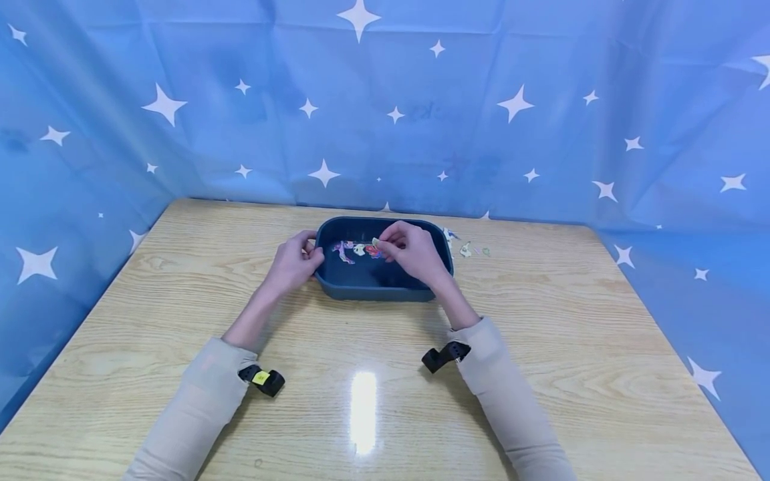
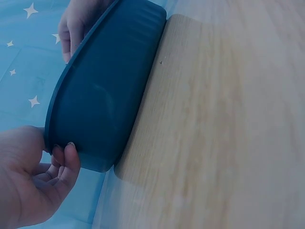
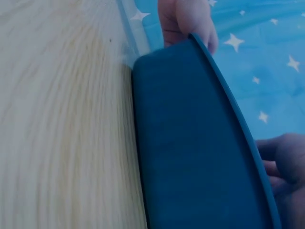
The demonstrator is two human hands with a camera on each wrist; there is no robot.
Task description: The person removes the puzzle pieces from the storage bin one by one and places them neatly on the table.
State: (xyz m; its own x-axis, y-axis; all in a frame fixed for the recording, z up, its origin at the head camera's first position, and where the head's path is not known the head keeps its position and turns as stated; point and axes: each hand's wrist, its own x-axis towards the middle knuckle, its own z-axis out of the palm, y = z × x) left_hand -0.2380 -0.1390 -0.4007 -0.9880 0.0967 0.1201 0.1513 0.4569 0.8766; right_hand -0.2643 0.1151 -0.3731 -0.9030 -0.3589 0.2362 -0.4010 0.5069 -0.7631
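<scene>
A dark blue plastic tub [image 1: 379, 292] stands on the table. My left hand [image 1: 295, 257] grips its left end, and the left wrist view shows that hand's fingers [image 2: 70, 164] curled against the outer wall below the rim. Over the inside of the tub, my right hand [image 1: 414, 252] pinches a small pale flat piece [image 1: 375, 242] between thumb and fingertips. Beneath lie small colourful cutouts: a purple figure [image 1: 344, 252], a whitish piece [image 1: 359, 250] and a red-and-blue one [image 1: 373, 252]. In the right wrist view the tub's wall hides the right hand's fingertips.
Just right of the tub, a blue-and-white cutout [image 1: 448, 235], a pale cutout [image 1: 466, 250] and a small green piece [image 1: 486, 252] lie on the wooden table [image 1: 571, 321]. Behind the table's far edge hangs a blue star-patterned cloth [image 1: 271, 133].
</scene>
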